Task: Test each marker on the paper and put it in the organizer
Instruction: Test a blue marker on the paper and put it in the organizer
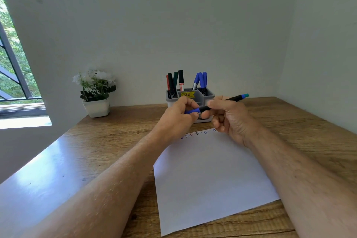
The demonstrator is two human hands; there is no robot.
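Observation:
Both hands hold one marker [234,98] level above the far edge of the white paper [208,176]. Its barrel is black with a teal end sticking out to the right. My right hand [229,116] grips the barrel. My left hand [178,117] pinches the blue cap [192,111] at the marker's left end. Whether the cap is on or slightly off is hidden by the fingers. A row of small blue and red test marks [198,133] runs along the paper's far edge. Behind the hands stands the grey organizer [209,95], with dark, green and red markers at left and blue ones at right.
A white pot of white flowers [96,92] stands at the back left of the wooden desk [108,133]. Walls close the desk off behind and on the right. A window [13,67] opens at the far left.

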